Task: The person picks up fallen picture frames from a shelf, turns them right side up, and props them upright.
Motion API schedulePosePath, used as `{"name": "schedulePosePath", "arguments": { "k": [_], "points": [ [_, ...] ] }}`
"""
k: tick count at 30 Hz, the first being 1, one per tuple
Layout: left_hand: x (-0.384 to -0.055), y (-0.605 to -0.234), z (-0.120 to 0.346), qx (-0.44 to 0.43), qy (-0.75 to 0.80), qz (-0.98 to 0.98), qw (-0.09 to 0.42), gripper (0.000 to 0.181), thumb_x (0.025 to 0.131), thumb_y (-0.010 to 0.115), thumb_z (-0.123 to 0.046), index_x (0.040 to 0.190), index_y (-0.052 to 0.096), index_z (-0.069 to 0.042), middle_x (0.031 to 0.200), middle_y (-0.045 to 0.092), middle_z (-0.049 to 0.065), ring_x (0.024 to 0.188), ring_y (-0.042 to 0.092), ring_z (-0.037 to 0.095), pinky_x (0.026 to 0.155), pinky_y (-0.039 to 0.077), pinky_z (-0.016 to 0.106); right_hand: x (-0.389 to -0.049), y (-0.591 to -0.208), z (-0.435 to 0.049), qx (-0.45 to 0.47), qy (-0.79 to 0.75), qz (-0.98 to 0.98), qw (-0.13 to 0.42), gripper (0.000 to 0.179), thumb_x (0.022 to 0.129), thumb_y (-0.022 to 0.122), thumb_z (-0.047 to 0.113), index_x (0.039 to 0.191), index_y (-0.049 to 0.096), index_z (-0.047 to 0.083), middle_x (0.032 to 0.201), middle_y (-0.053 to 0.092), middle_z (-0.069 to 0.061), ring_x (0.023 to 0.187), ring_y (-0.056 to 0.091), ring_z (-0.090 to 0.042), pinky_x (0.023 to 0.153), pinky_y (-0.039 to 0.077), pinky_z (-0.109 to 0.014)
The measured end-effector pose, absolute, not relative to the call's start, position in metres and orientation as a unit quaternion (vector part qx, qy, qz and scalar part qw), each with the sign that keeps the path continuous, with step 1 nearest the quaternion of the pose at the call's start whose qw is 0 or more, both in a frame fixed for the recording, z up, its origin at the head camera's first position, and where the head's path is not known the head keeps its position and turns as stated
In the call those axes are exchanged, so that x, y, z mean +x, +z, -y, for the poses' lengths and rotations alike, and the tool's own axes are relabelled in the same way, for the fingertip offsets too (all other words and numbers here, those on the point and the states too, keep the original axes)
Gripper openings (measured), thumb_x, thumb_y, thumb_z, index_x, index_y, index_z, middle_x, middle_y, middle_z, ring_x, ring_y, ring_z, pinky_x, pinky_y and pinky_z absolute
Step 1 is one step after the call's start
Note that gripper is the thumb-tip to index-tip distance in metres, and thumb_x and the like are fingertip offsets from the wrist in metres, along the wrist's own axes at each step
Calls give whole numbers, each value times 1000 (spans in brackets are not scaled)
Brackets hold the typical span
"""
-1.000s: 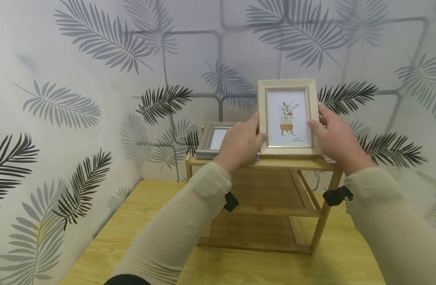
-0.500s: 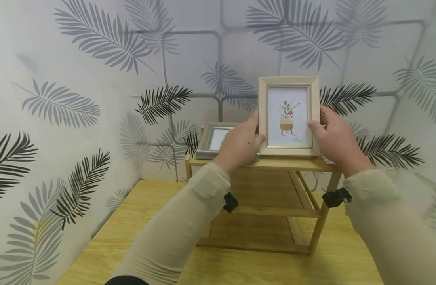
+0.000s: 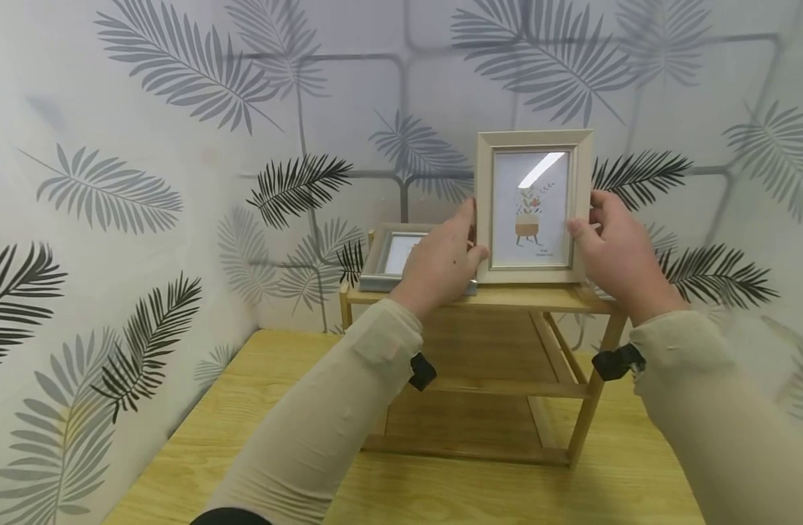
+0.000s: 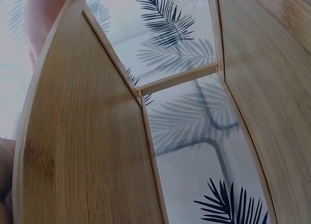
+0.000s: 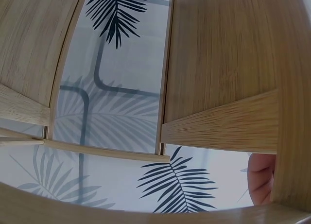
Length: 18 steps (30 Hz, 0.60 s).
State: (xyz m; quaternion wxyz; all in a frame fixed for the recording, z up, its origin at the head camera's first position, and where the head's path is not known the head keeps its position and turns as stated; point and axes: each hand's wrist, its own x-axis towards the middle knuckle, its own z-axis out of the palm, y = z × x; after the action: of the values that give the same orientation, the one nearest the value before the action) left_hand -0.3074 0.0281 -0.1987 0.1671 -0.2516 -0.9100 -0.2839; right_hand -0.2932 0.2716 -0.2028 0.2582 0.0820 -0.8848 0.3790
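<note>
In the head view, a cream picture frame point(image 3: 531, 226) with a potted-plant print stands nearly upright at the top of a wooden shelf rack point(image 3: 506, 299). My left hand point(image 3: 440, 264) grips its left edge, thumb at the front near the lower corner. The right hand point(image 3: 621, 251) holds the opposite edge, its thumb on the front and fingers curled behind. Beside the left hand lies a grey-silver picture frame point(image 3: 373, 268), partly covered by that hand. The left wrist view catches part of a hand point(image 4: 44, 20) past a shelf board; the right wrist view shows only some fingers point(image 5: 261, 178).
Lower boards point(image 3: 467, 423) and slanted legs of the rack stand on a yellow wood-grain table point(image 3: 243, 408). A leaf-patterned wall point(image 3: 348, 102) rises close behind and at the left. Something flat and whitish point(image 3: 601, 292) shows under the right hand.
The cream frame's top edge has risen slightly in view and its lower edge has lifted a little. A bright light reflection now crosses its glass. Both hands have kept their hold.
</note>
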Motion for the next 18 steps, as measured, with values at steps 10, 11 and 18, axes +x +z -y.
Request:
{"name": "schedulePosePath", "arguments": {
  "k": [10, 11, 18],
  "points": [
    [-309, -202, -27, -268, -289, 900, 185, 80, 103, 62, -32, 163, 15, -11, 125, 67, -1, 75, 62, 8, 55, 49, 27, -289, -202, -271, 84, 377, 883, 266, 67, 108, 39, 46, 159, 20, 8, 144, 50, -23, 117, 54, -39, 95, 45, -65],
    [-309, -202, -27, -268, -290, 900, 186, 80, 103, 62, -32, 163, 15, -11, 124, 67, -1, 77, 62, 8, 56, 49, 27, -289, -202, -271, 84, 379, 882, 266, 67, 108, 39, 46, 159, 21, 8, 143, 50, -23, 117, 55, -39, 95, 45, -65],
    [-310, -202, -29, -267, -302, 895, 192, 75, 101, 65, -29, 161, 24, -11, 120, 67, -4, 86, 64, 7, 65, 52, 25, -289, -203, -272, 80, 379, 883, 266, 66, 107, 38, 47, 157, 23, 7, 140, 51, -22, 118, 54, -38, 94, 47, -61]
  ]
}}
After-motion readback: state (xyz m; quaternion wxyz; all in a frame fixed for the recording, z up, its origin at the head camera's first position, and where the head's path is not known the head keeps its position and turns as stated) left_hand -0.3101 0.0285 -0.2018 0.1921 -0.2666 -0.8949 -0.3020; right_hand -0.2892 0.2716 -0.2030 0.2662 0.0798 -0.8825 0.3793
